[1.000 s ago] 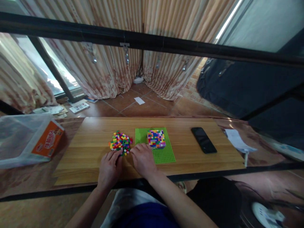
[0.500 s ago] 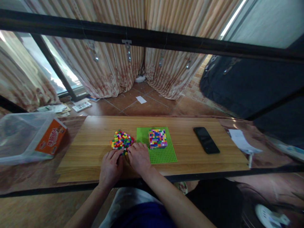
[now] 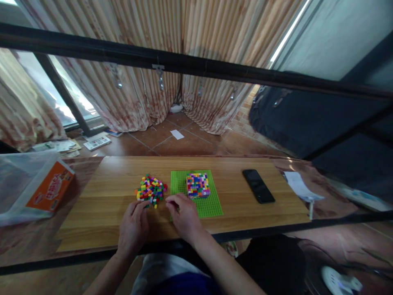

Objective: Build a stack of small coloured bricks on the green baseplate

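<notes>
A loose pile of small multicoloured toy bricks [image 3: 151, 188] lies on the wooden board. Beside it, a green studded baseplate [image 3: 211, 209] carries a block built of many coloured bricks [image 3: 198, 185]. My left hand [image 3: 134, 224] rests at the pile's near edge, thumb and fingers drawn together by the bricks; whatever they pinch is too small to name. Over the baseplate's left edge, my right hand [image 3: 185, 216] is closed in a pinch, its fingertips just right of the pile. Anything between those fingertips is too small to make out.
A black phone [image 3: 258, 186] lies on the right of the wooden board [image 3: 98, 205]. At the left stands a clear plastic box [image 3: 23, 184] with an orange label. Papers [image 3: 299, 185] lie at the right. A dark metal bar [image 3: 184, 67] crosses above, beyond the hands.
My right hand has drawn back from the pile, and my hands are farther apart. My left hand has pulled slightly toward me. The whole view has shifted a little.
</notes>
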Available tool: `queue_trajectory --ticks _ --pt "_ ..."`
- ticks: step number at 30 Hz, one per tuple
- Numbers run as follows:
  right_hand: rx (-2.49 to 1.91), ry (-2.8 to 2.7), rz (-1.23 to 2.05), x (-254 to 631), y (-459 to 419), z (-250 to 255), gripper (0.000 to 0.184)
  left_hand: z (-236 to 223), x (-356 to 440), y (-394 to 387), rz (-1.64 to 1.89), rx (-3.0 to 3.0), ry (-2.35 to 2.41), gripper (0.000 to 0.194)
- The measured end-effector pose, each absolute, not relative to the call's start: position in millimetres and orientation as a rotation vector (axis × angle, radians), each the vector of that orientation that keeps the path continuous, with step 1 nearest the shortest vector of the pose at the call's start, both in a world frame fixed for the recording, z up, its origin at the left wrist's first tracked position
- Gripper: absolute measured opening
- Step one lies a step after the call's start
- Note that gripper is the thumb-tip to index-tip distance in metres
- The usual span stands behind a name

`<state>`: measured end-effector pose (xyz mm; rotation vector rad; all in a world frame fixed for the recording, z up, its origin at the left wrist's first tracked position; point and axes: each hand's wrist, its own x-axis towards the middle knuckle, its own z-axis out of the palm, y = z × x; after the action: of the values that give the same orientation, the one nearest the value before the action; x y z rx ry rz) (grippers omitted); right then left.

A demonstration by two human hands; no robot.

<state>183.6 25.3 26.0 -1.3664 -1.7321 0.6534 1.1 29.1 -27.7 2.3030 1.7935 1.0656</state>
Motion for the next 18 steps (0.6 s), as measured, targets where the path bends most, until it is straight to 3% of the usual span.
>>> queue_trajectory --ticks 11,18 --pt "-1.516 -1.334 0.493 267.7 30.9 28.6 0.016 -41.7 -4.8 35.1 1.058 2.391 1.797 0.027" --pt "-1.609 -1.552 0.272 280.2 53.8 24.1 0.011 -40.7 -6.1 37.2 1.086 2.462 1.786 0.025"
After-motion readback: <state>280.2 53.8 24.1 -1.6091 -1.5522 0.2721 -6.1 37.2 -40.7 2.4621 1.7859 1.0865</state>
